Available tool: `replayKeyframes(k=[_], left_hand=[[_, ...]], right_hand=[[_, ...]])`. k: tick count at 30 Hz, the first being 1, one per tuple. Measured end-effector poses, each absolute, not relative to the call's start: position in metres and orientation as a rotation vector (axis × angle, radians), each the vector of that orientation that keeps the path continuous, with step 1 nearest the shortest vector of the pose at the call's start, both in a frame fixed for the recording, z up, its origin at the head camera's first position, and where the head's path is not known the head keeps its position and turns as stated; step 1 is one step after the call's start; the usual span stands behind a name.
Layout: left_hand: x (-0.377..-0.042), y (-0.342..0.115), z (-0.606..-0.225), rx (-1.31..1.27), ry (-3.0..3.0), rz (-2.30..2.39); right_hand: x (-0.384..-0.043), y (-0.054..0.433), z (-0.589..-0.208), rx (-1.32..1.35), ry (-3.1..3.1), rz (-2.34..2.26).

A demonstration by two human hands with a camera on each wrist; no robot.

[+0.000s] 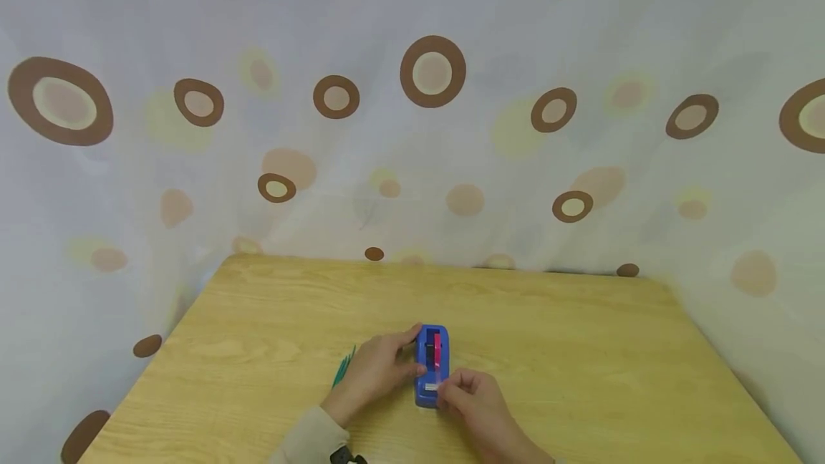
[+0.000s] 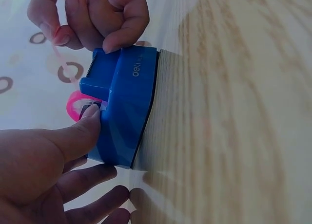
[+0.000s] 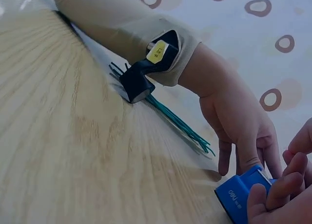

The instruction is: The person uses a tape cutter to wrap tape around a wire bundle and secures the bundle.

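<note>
A blue tape dispenser (image 1: 426, 400) stands on the table, its cutter edge toward me. In it sits a pink tape roll (image 2: 74, 105). My left hand (image 1: 372, 372) steadies the dispenser from the left, thumb on its near part and a finger at its far end. A strip of tape (image 2: 59, 56) runs out from the roll past the toothed cutter. Its end is pinched between thumb and forefinger of my right hand (image 1: 478, 404), close to the dispenser's near right side. The other right fingers are curled, one close to the dispenser's front in the left wrist view.
Thin green strips, perhaps wire or ties (image 3: 178, 121), lie in a loose bunch on the wooden table (image 1: 580, 349), left of my left hand. A patterned curtain (image 1: 490, 163) hangs behind the table and along its sides. My left wrist wears a black camera mount (image 3: 146, 73).
</note>
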State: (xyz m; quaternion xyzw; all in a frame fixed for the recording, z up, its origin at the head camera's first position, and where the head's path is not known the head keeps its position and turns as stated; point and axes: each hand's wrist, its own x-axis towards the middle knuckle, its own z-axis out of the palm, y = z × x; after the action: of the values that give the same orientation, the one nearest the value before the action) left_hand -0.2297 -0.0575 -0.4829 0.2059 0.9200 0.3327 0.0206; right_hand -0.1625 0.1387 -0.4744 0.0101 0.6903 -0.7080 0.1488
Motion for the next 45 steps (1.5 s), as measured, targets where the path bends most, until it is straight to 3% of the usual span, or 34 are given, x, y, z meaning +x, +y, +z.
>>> replayKeyframes(k=[45], left_hand=[[-0.2292, -0.0571, -0.4821, 0.606, 2.833, 1.05]], right_hand=[[-0.1547, 0.1416, -0.4801, 0.128, 2.052, -2.023]])
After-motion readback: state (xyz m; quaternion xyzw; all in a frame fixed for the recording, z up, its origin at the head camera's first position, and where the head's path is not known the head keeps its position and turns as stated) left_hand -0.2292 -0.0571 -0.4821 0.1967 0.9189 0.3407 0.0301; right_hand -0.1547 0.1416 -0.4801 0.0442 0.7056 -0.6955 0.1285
